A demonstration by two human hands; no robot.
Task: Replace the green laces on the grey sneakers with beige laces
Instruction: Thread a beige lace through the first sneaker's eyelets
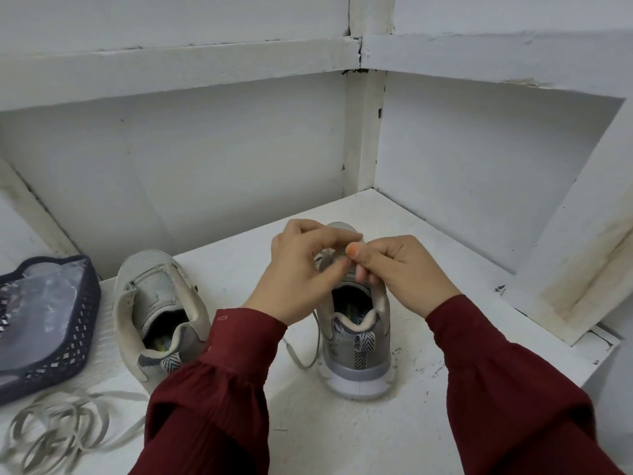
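Two grey sneakers stand heel-toward-me on a white shelf. The right sneaker [358, 341] has a beige lace [308, 354] trailing down its left side onto the shelf. My left hand [301, 265] and my right hand [400, 269] meet above its tongue, and the fingers of both pinch the beige lace there. My hands hide the eyelets. The left sneaker [157, 317] stands apart with no lace visible in it. A loose pale lace [58, 430] lies coiled at the near left.
A dark blue mesh basket [78, 344] holding clear plastic sits at the left edge, beside the left sneaker. White walls close the shelf at the back and right. The shelf's right front edge [589, 365] drops off near the right sneaker.
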